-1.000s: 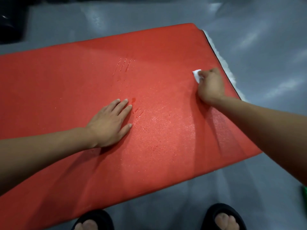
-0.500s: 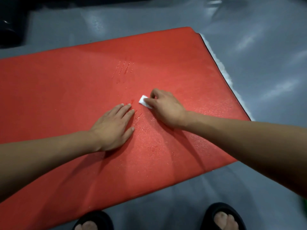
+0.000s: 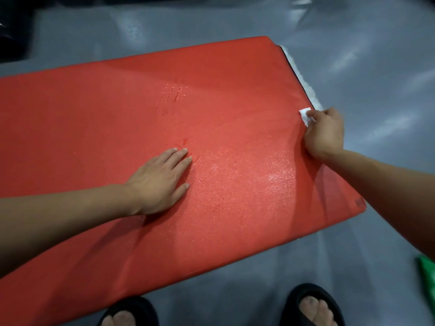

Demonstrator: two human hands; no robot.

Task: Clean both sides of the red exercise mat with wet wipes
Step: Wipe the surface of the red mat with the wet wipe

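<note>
Two hands on mat [image 3: 117, 114]: left [image 3: 160, 180] flat, fingers straight, mid-mat; right [image 3: 323, 131] pinching wipe [image 3: 305, 114] at right edge, unwiped stretch lying leftward along long axis.

Mat, wipe and bystanders only partly seen

The red exercise mat [image 3: 117, 114] runs off the frame at nine o'clock; most of the wet wipe [image 3: 305, 115] is hidden under the right hand [image 3: 323, 132]; a green object [image 3: 427, 274] at four o'clock and black sandals [image 3: 313, 304] at six are cropped; a dark shape [image 3: 14, 29] at ten is unreadable.
</note>
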